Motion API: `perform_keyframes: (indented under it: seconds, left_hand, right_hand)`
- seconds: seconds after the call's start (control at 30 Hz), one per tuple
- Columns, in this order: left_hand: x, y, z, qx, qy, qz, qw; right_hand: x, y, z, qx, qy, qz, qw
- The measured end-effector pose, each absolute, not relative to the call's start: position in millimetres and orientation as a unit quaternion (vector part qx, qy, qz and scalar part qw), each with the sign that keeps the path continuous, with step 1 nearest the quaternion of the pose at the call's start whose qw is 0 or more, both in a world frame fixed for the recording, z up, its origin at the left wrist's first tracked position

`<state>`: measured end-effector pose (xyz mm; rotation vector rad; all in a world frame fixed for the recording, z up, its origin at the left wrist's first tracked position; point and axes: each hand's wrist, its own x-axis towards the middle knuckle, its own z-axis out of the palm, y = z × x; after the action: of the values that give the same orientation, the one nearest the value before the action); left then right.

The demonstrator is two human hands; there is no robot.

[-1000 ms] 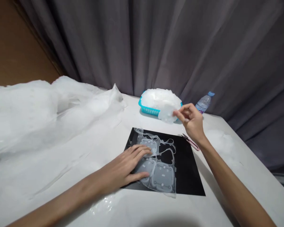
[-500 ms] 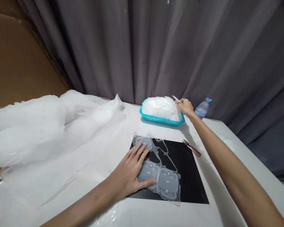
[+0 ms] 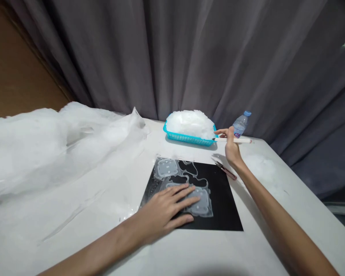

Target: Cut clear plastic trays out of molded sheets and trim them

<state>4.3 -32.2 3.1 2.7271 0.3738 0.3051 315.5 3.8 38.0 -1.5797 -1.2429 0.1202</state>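
My left hand (image 3: 171,205) lies flat with fingers outstretched on a clear plastic sheet (image 3: 202,199). The sheet has frosted rounded-square panels and irregular cut-out openings, and rests on a black mat (image 3: 224,207). Part of it is hidden under my fingers and palm. Beside the blue basket (image 3: 189,141), my right hand (image 3: 232,147) is closed around a slim white pen-like tool (image 3: 243,140) with a dark tip pointing left; its exact kind is unclear. A pair of thread snips (image 3: 226,170) lies at the mat's upper right edge, just below my right hand.
White fluffy material (image 3: 189,123) is heaped in the basket. A water bottle (image 3: 240,124) stands behind my right hand. Crumpled translucent white plastic (image 3: 60,142) spreads over the left of the white table (image 3: 189,255). A grey curtain (image 3: 178,53) hangs behind, with brown cardboard (image 3: 20,65) at left.
My left hand has slid toward the lower right panel, uncovering the upper left one. My right hand has come down and nearer, and the white tool now lies level across it. The view has shifted slightly.
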Motion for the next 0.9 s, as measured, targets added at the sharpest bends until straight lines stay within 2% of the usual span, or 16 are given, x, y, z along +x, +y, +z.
perform_keyframes:
  seconds: [0.07,0.17,0.23,0.43,0.6,0.9]
  left_hand:
    - [9,-25,-2,0.968,0.145,0.117,0.17]
    - [13,-12,-5,0.969,0.153,0.126,0.148]
    - [13,-7,-4,0.97,0.156,0.13,0.136]
    - [9,-19,3,0.979,0.076,0.116,0.151]
    - [6,-28,2,0.969,0.109,0.112,0.189]
    - [8,-27,0,0.974,0.124,0.07,0.175]
  right_hand:
    - [300,-32,29,-0.61,-0.571,0.105,0.539]
    - [282,-79,21,-0.534,-0.638,0.251,0.495]
    - [276,-99,20,-0.521,-0.652,0.301,0.461]
    - [270,-115,24,-0.524,-0.707,0.305,0.364]
    - [273,-117,20,-0.513,-0.699,0.343,0.361]
    - [272,-112,13,-0.5,-0.724,0.312,0.359]
